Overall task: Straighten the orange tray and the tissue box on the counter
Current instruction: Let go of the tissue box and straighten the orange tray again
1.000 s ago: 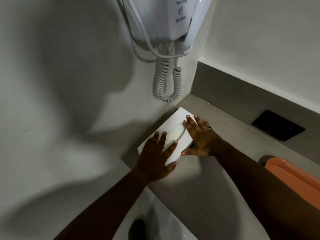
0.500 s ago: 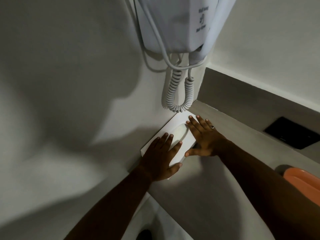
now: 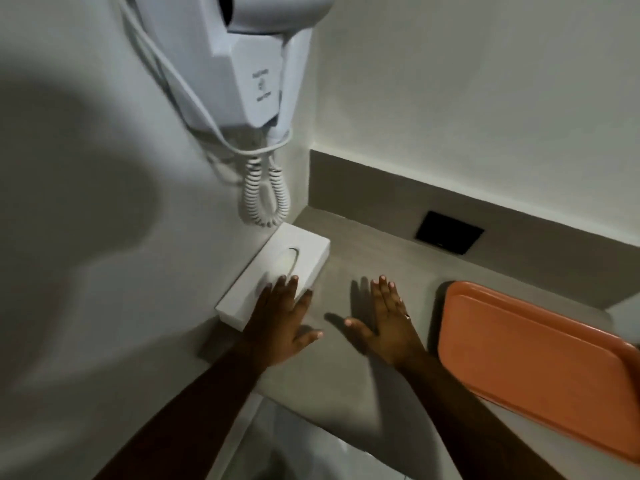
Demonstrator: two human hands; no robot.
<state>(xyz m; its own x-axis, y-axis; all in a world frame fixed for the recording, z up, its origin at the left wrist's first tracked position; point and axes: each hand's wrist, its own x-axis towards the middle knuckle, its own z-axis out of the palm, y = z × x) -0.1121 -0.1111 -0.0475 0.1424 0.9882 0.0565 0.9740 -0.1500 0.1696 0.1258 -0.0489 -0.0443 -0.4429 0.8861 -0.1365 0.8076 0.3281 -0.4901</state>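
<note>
A white tissue box (image 3: pixel 277 263) with an oval slot lies on the grey counter (image 3: pixel 346 368), its long side against the left wall. My left hand (image 3: pixel 282 322) is flat, fingers spread, fingertips over the box's near end. My right hand (image 3: pixel 386 320) hovers flat and open above the bare counter between the box and the tray, touching neither. The orange tray (image 3: pixel 540 362) lies at the right, its long side slanting toward the counter's front edge, partly cut off by the frame.
A white wall-mounted hair dryer (image 3: pixel 249 60) with a coiled cord (image 3: pixel 265 197) hangs just above the box's far end. A black socket plate (image 3: pixel 448 232) sits in the grey backsplash. The counter's front edge runs below my forearms, with a white basin (image 3: pixel 311 455) beneath.
My right hand has come off the tissue box and moved right over the counter. My left hand slid back to the box's near end. The view shifted, showing more of the tray.
</note>
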